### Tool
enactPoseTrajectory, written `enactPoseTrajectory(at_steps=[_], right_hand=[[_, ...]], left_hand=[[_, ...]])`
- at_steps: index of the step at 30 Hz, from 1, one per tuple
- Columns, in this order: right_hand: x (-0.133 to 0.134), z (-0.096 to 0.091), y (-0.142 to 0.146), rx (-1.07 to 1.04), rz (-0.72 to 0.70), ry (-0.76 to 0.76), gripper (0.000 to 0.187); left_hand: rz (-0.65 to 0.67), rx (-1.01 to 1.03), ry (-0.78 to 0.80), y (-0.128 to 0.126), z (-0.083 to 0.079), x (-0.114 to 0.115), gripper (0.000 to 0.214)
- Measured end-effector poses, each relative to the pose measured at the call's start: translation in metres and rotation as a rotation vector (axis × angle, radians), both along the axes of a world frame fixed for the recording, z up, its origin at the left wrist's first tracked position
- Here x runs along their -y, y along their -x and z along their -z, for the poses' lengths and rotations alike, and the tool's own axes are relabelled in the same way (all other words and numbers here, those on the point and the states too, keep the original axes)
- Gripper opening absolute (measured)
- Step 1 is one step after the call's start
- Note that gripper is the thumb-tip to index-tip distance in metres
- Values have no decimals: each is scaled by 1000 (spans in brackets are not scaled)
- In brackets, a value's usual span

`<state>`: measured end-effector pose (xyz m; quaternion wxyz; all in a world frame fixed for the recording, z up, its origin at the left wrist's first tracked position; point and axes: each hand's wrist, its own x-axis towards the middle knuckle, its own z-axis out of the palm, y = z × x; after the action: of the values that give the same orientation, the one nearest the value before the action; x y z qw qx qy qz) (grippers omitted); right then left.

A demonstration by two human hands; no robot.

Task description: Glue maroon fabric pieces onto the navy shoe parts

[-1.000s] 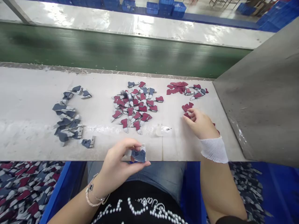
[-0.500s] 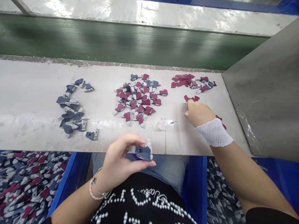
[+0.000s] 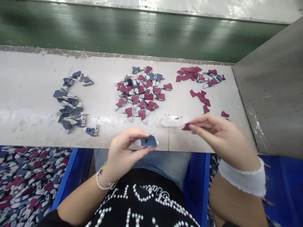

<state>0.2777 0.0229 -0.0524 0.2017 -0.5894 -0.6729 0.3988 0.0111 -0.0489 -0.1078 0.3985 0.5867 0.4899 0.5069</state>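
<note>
Between thumb and fingers, my left hand (image 3: pixel 125 151) grips a small blue-and-white plastic part (image 3: pixel 149 141) above the table's front edge. My right hand (image 3: pixel 213 135) pinches a flat dark-red piece (image 3: pixel 187 126) by its end, a short way right of that part and apart from it. Beyond my right hand lie loose dark-red pieces (image 3: pixel 201 97), with a larger red heap (image 3: pixel 189 73) farther back. A clear bottle with a thin metal tip (image 3: pixel 169 121) rests on its side between the hands. Several parts, many with red faces (image 3: pixel 142 94), are heaped mid-table.
Blue-and-white parts (image 3: pixel 68 108) form a loose row at the left. A metal panel (image 3: pixel 272 91) bounds the right side, and a green belt (image 3: pixel 142 36) runs behind the table. Blue bins (image 3: pixel 71 176) full of parts stand below at the left and right.
My right hand has drawn back from the loose red pieces toward me, now with one red piece in its fingertips. My left hand keeps hold of the blue-and-white part, slightly tilted. The view has shifted slightly.
</note>
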Motion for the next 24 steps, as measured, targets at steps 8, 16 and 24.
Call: enactPoseTrajectory(at_steps=[8, 16, 24], right_hand=[[41, 0, 48, -565, -57, 167, 6], [42, 5, 63, -448, -31, 151, 7], [45, 16, 58, -332, -62, 87, 8]], left_hand=[[7, -239, -199, -12, 6, -4, 38], [-94, -179, -99, -20, 9, 5, 37], [-365, -139, -55, -11, 14, -20, 36]])
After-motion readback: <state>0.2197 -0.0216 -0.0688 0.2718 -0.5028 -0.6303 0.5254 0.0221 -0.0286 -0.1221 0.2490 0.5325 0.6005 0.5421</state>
